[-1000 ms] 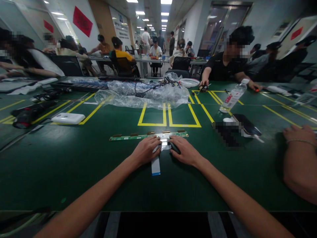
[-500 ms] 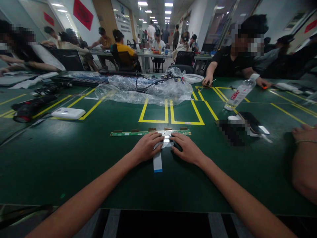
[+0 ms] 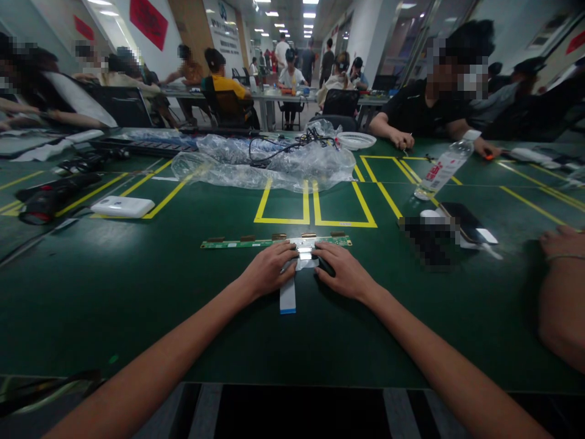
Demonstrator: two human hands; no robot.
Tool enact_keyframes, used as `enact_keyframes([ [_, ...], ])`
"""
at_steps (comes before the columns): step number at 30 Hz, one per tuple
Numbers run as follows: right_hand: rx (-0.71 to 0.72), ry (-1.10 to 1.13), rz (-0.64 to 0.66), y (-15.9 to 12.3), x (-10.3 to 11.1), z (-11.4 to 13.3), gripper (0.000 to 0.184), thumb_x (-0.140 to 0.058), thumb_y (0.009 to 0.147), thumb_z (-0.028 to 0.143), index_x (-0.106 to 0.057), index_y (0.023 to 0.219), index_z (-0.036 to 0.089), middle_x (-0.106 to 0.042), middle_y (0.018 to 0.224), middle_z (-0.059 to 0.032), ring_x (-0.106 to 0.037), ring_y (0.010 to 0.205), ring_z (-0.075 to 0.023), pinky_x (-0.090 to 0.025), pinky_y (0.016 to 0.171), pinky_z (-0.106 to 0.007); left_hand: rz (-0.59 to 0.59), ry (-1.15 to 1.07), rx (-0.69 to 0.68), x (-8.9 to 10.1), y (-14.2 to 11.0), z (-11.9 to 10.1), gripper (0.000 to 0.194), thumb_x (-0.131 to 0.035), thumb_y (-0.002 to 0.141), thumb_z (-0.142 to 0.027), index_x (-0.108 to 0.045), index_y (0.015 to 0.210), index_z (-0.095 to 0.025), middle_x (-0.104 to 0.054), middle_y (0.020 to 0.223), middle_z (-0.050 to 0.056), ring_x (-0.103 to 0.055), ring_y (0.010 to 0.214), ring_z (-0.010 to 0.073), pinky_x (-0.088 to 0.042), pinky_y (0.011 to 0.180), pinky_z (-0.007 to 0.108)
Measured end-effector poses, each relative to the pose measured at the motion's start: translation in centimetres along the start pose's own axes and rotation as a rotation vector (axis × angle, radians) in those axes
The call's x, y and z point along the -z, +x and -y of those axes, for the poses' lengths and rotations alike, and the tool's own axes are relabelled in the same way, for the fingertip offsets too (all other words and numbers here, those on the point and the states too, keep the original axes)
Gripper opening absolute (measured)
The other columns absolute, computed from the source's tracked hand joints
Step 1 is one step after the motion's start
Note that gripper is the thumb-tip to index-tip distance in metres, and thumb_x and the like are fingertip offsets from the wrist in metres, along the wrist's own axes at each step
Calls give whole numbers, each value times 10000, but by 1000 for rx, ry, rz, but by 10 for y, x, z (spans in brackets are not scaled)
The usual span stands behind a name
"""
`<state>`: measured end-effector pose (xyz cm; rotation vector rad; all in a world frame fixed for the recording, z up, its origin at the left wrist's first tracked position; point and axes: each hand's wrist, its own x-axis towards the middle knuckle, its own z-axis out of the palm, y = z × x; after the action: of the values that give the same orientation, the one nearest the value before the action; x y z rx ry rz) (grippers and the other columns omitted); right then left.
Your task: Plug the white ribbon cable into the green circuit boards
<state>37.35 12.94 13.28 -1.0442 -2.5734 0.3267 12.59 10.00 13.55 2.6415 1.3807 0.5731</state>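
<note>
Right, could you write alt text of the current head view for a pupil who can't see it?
A person's left hand and right hand sit close together at the near edge of a thin green circuit board on a green table. A blue-ended white strip extends toward the camera; yellow tape and crumpled clear plastic lie beyond.

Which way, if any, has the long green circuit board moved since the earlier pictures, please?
No; the board shows no visible shift against the yellow tape outlines.
</note>
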Motion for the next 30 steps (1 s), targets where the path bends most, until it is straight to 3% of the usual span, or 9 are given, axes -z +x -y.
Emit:
enact_keyframes([
  [10,21,4,-1,3,-2,-2,465,-560,950,361,-612,1349,128,-544,1464,-155,-472,1379,-289,-358,1176,-494,30,21,49,1,0,-4,385,-515,980,-261,-647,1296,-85,-596,1391,165,-560,1294,295,-451,1117,495],
  [19,88,-4,36,-1,2,-6,532,-584,934,373,-553,1422,163,-478,1525,-150,-410,1429,-304,-328,1186,-535,-7,99,-34,4,1,1,332,-520,973,-259,-662,1231,-107,-634,1326,153,-586,1234,294,-479,1065,491],
  [24,126,52,97,0,7,-8,557,-559,951,361,-485,1470,172,-431,1561,-140,-339,1475,-287,-271,1219,-523,125,93,-164,4,3,13,441,-459,1009,-271,-529,1427,-150,-498,1500,128,-455,1392,260,-364,1171,457],
  [27,86,122,51,1,7,-11,548,-529,967,362,-461,1481,184,-428,1563,-141,-351,1470,-282,-294,1210,-527,163,139,-13,8,0,39,526,-367,1046,-375,-439,1507,-130,-439,1547,140,-405,1435,262,-306,1203,444],
  [30,23,149,-5,-1,7,-15,510,-497,985,359,-484,1461,174,-434,1556,-151,-378,1454,-279,-323,1196,-520,160,213,317,24,-15,81,571,-322,1039,-406,-434,1505,-95,-434,1547,155,-388,1444,283,-297,1203,443],
])
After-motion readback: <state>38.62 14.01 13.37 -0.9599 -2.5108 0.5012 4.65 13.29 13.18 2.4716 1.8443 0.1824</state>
